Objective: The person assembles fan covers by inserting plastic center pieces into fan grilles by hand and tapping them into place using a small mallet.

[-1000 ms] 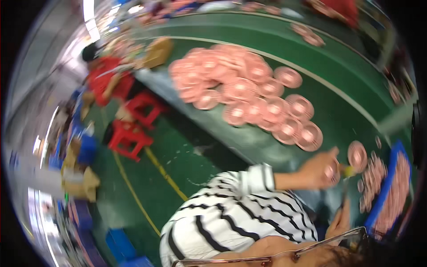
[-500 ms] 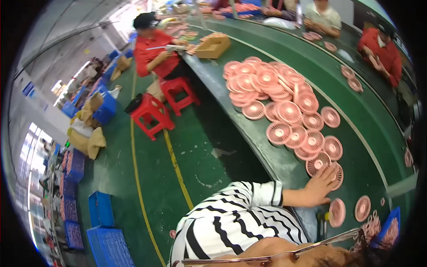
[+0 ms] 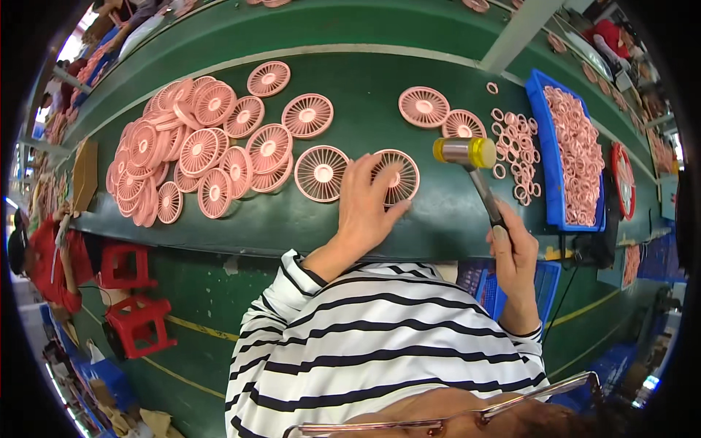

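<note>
My left hand [image 3: 366,206] lies on the green bench with its fingers spread, the fingertips over a round pink slotted grille [image 3: 406,182]. Just left of those fingers is another pink grille [image 3: 322,173], lying flat. In my right hand [image 3: 516,252] is a mallet [image 3: 454,151] with a metal-banded head and yellow faces, its dark handle gripped in closed fingers. The mallet head is raised above the bench, partly in front of a grille [image 3: 462,125]. One more grille [image 3: 423,107] lies behind it.
A heap of pink grilles [image 3: 197,150] covers the left of the bench. Small pink rings [image 3: 520,150] are scattered at right, beside a blue bin [image 3: 558,197] full of more rings. Red stools [image 3: 139,325] and a person in red [image 3: 55,255] are at far left.
The view has swung to the right, bringing the ring bin and my right hand with the mallet into sight. My left hand has moved from the grilles near the heap to a separate one.
</note>
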Tool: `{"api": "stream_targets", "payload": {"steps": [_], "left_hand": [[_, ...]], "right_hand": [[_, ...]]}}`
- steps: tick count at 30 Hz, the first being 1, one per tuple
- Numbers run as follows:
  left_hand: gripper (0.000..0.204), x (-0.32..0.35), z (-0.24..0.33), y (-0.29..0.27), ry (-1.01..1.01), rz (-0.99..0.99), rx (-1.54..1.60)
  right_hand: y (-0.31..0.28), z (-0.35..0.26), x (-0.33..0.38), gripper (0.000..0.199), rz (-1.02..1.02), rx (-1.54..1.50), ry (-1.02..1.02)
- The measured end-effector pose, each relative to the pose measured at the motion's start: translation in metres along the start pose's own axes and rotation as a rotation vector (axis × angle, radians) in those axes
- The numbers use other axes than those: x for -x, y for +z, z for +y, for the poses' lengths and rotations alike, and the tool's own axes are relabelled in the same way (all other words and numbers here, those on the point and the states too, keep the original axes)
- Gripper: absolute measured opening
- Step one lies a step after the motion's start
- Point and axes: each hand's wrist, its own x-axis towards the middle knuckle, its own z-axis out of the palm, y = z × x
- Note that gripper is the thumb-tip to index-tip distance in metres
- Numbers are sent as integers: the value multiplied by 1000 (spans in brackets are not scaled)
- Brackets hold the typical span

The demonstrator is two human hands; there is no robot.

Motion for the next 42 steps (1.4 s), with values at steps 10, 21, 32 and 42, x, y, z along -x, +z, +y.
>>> {"api": "stream_targets", "payload": {"steps": [10,21,32,42], "left_hand": [[108,-8,11,0,-80,-11,12],[65,2,-24,-53,-81,-120,-513],[94,13,-8,-37,-105,-103,-19],[117,12,-10,-33,-286,-52,161]], "right_hand": [[20,12,-11,46,-68,165,-173],[26,22,-6,35,-246,164,-161],[26,-12,-12,43,-103,3,-142],[60,-4,-31,44,-66,69,-296]]}}
